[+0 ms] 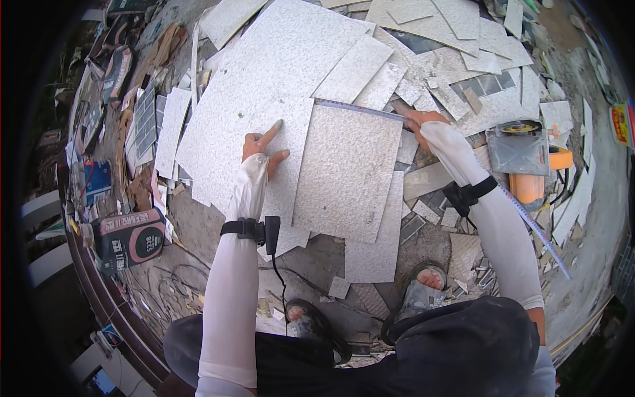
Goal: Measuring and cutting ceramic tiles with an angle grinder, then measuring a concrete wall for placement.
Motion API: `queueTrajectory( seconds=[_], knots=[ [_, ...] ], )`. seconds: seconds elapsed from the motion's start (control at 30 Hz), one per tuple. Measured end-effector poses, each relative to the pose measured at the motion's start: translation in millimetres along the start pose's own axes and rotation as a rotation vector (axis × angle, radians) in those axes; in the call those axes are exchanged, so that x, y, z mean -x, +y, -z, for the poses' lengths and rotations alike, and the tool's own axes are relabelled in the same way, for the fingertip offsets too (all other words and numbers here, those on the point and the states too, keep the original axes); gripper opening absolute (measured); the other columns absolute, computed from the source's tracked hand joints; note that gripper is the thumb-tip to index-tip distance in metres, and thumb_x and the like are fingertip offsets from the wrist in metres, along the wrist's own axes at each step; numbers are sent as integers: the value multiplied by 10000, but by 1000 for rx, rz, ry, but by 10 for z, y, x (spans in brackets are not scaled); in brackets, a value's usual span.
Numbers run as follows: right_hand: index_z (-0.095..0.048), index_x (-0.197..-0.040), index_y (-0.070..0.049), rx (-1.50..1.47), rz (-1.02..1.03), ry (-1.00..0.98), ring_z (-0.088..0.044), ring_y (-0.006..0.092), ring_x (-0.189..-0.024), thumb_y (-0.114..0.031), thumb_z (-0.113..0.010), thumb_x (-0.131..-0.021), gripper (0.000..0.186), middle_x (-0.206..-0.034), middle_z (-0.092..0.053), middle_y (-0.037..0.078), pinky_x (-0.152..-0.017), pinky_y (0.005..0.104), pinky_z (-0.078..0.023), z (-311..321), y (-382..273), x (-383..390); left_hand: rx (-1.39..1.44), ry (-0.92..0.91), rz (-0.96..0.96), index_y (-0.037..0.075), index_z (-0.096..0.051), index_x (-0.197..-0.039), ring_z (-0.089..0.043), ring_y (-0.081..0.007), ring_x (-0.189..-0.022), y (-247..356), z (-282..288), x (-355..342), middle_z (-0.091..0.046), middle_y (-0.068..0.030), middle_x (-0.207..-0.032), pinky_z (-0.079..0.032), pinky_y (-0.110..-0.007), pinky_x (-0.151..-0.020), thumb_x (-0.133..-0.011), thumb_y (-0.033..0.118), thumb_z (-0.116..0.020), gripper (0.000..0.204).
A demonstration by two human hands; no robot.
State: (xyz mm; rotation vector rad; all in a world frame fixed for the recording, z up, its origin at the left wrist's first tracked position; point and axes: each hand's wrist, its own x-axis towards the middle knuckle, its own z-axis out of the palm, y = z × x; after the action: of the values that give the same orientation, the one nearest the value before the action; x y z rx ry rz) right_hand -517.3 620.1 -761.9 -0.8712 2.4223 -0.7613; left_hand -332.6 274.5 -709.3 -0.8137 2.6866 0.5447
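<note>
My left hand [263, 143] rests on a large white textured slab [254, 73], index finger and thumb stretched out, holding nothing. Beside it lies a smaller, creamy rough-faced tile [347, 169], its left edge against the slab. A thin measuring tape [360, 110] runs along that tile's far edge. My right hand [423, 124] is closed around the tape near the tile's far right corner. The tape's loose length passes under my right forearm and comes out at the right. Part of the right fingers is hidden by the hand itself.
An orange power cutter [527, 188] with a clear guard stands at the right. Broken and whole tiles [456, 63] pile up at the far side. Dark printed bags [129, 239] lie at the left. A cable [311, 286] crosses the ground near my feet.
</note>
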Motion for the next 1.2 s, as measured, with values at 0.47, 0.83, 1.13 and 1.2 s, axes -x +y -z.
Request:
queueTrajectory(
  seconds=[0.47, 0.83, 1.13, 1.2],
  knots=[
    [-518, -1383, -172, 102, 38, 44, -606, 342, -710, -183, -480, -1002, 383, -790, -596, 208, -632, 453, -460, -36, 66, -32, 40, -12, -36, 344, -494, -1432, -542, -340, -1150, -129, -88, -111, -471, -194, -1280, -491, -402, -992, -801, 271, -795, 702],
    [-527, -1380, -189, 24, -48, -48, -573, 310, -621, -179, -469, -1005, 379, -707, -550, 180, -585, 440, -437, 33, -61, -34, 23, -40, -37, 330, -496, -1434, -542, -337, -1156, -129, -41, -117, -472, -184, -1283, -491, -396, -994, -801, 272, -797, 703],
    [-516, -1388, -198, 51, 25, -5, -572, 301, -605, -173, -439, -1006, 390, -659, -529, 160, -567, 436, -427, -37, 42, -45, -4, -49, 13, 319, -482, -1446, -543, -317, -1174, -46, -19, -84, -454, -177, -1333, -501, -394, -990, -829, 264, -775, 685],
    [-513, -1390, -202, 41, 16, -19, -584, 304, -619, -179, -430, -1008, 392, -674, -547, 168, -576, 439, -437, -8, -13, -48, -5, -54, 21, 316, -475, -1450, -544, -317, -1174, -72, -11, -83, -453, -178, -1335, -501, -394, -992, -834, 258, -770, 686]
  ],
)
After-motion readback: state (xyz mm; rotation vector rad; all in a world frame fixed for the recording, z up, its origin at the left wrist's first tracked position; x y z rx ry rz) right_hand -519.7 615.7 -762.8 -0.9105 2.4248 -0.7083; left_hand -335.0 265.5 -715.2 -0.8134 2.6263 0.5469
